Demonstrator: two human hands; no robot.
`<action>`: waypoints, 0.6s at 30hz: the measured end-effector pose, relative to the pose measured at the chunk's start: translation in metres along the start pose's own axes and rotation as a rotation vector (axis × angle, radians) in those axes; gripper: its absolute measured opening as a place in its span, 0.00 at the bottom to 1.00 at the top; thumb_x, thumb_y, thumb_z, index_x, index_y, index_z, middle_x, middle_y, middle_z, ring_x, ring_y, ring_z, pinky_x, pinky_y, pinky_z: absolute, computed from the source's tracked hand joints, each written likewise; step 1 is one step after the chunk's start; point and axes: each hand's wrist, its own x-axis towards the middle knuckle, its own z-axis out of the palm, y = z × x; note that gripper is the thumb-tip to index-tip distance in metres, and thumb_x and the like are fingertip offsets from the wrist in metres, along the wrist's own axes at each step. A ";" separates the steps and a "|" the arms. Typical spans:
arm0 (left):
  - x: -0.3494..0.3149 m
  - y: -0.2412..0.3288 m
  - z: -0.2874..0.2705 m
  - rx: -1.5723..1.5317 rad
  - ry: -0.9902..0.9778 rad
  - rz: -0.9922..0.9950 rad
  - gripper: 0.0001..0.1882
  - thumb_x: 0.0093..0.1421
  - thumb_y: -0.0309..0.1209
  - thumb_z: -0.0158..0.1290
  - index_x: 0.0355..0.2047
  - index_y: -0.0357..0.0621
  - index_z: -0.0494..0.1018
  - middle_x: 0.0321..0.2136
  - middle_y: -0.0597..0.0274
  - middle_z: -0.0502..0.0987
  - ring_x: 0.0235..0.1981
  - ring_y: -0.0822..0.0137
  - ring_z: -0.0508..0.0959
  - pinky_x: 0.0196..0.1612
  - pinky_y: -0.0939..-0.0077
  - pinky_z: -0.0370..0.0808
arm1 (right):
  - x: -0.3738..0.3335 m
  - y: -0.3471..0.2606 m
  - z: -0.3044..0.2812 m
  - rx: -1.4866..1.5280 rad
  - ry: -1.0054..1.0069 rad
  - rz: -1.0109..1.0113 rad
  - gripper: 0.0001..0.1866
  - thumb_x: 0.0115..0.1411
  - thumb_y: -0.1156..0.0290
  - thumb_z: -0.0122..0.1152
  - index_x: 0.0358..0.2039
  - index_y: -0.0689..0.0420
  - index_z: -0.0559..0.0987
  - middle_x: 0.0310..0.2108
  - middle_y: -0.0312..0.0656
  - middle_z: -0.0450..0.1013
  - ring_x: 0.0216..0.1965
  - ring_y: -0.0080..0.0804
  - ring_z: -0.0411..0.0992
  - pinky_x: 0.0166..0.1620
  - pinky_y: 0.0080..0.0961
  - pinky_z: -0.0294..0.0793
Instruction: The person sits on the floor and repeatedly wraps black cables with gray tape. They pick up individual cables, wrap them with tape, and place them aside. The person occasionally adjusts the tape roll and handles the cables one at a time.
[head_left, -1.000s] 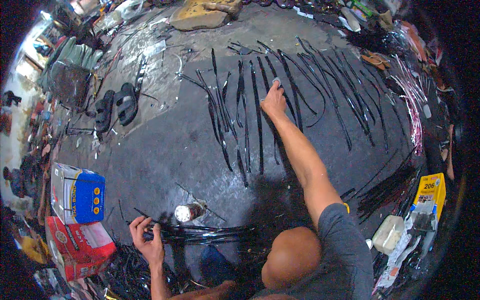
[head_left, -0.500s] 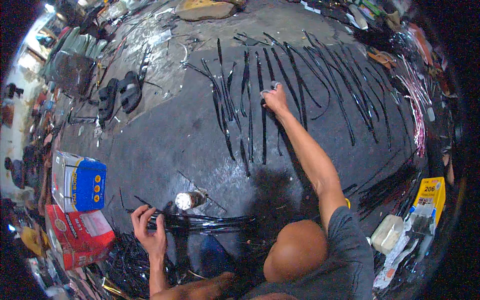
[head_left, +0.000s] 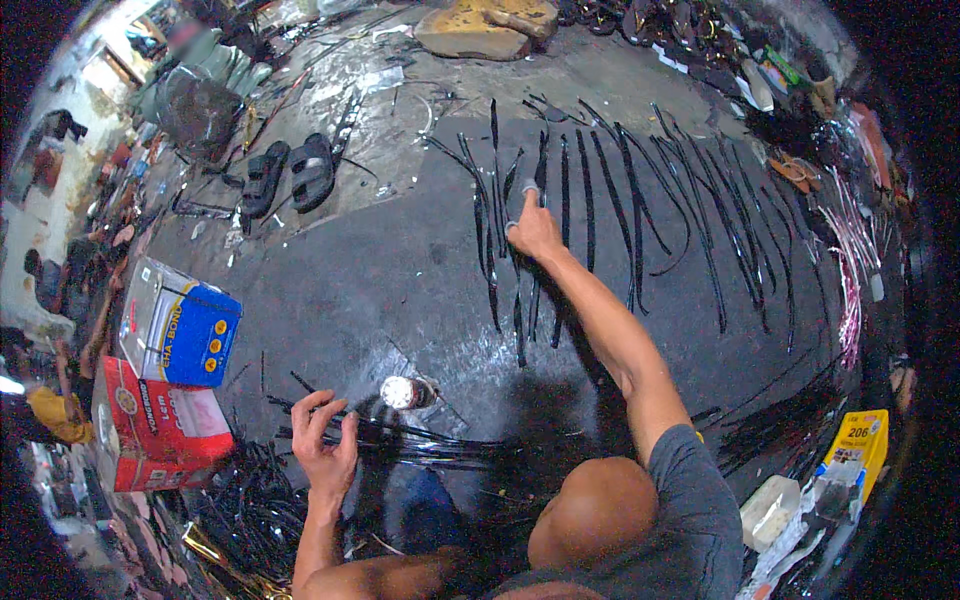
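Note:
Long glossy black strips (head_left: 590,220) lie spread in a row over a dark grey mat (head_left: 340,260). My right hand (head_left: 537,232) reaches out to the left part of this row. Its index finger points forward onto a strip, the thumb stands apart, and both wear pale coverings. Close to my body, my left hand (head_left: 325,440) hovers by the left end of a bundle of black strips (head_left: 430,447), fingers bent and apart from the thumb; nothing shows in its grasp. Just beyond the bundle stands a small container with a whitish top (head_left: 405,393).
At left a blue and white box (head_left: 190,325) stands by a red box (head_left: 165,425). Black sandals (head_left: 290,175) lie beyond the mat. On the right are pink and silvery strips (head_left: 848,270), a yellow box (head_left: 858,445) and a pale block (head_left: 770,512). Another person (head_left: 210,70) is at upper left.
My right hand has moved left along the row, and its thumb and index finger have spread apart. The whole view has shifted a little. My left hand stays by the bundle.

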 end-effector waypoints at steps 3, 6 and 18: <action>0.013 0.013 0.008 -0.109 -0.001 0.036 0.11 0.47 0.20 0.60 0.34 0.40 0.78 0.40 0.54 0.76 0.42 0.56 0.75 0.45 0.66 0.72 | 0.045 0.054 -0.037 0.356 0.179 0.093 0.27 0.51 0.67 0.59 0.52 0.63 0.70 0.35 0.50 0.78 0.40 0.45 0.77 0.43 0.40 0.76; 0.016 0.021 0.002 -0.107 0.013 0.074 0.12 0.47 0.20 0.60 0.34 0.40 0.78 0.39 0.54 0.76 0.41 0.57 0.76 0.44 0.67 0.73 | 0.076 0.037 -0.121 1.558 0.031 -0.095 0.18 0.58 0.75 0.49 0.46 0.72 0.73 0.46 0.53 0.74 0.46 0.37 0.75 0.46 0.30 0.78; 0.056 0.117 -0.006 -0.613 -0.022 0.013 0.48 0.39 0.25 0.69 0.62 0.47 0.60 0.53 0.59 0.68 0.37 0.69 0.76 0.38 0.78 0.76 | -0.119 -0.107 -0.379 1.721 -0.016 -0.772 0.22 0.52 0.64 0.48 0.36 0.69 0.54 0.62 0.75 0.50 0.66 0.64 0.51 0.68 0.49 0.52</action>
